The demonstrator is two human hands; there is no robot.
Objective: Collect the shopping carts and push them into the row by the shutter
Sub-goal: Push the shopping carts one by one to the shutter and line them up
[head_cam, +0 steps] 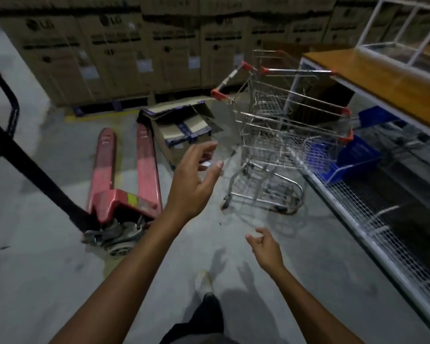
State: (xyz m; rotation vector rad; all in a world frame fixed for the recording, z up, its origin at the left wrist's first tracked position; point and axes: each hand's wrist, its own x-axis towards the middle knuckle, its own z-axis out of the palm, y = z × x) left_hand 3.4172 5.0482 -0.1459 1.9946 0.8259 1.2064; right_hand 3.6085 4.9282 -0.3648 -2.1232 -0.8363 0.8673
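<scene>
A wire shopping cart (278, 142) with red corner caps stands on the concrete floor right of centre, its handle (230, 81) towards the upper left. A second cart (278, 70) appears nested behind it. My left hand (196, 177) is stretched out in the air below and left of the cart, fingers spread and relaxed, holding nothing and short of the handle. Lower and nearer to me, my right hand (266, 247) hangs with loosely curled fingers, empty, apart from the cart. No shutter is in view.
A red pallet jack (124, 175) lies on the floor at left, its black handle (13, 135) slanting up left. A crushed cardboard box (181, 130) sits beside the cart. Stacked boxes (114, 50) line the back. A white wire rack (372, 212) with blue baskets (353, 155) runs along the right.
</scene>
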